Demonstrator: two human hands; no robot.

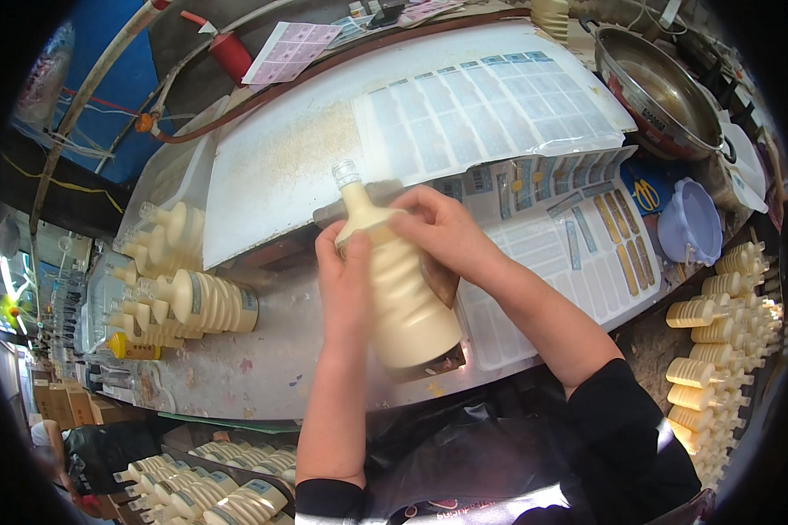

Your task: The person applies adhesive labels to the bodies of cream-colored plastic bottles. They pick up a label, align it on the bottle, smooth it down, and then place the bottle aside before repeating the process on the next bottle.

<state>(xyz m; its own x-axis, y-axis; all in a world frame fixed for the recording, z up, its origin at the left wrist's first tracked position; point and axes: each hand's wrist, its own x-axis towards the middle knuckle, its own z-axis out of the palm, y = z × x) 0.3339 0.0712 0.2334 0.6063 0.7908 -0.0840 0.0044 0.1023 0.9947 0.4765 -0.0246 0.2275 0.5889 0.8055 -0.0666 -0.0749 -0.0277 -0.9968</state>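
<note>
A cream-coloured bottle with a spirally ribbed body and a clear threaded neck leans away from me over the front of the table. My left hand grips its left shoulder, thumb on the side facing me. On the opposite shoulder, the bent fingers of my right hand press together against the surface; whether a label lies under them I cannot tell. Beneath and behind the bottle, a dark block-like support partly shows. To the right lie sheets of stickers, some strips peeled off, with gold and blue-grey labels left.
A white board carries another label sheet. Similar bottles stand or lie at the left, lower left and right. A metal pan, lilac bucket and yellow-handled scissors are at the right.
</note>
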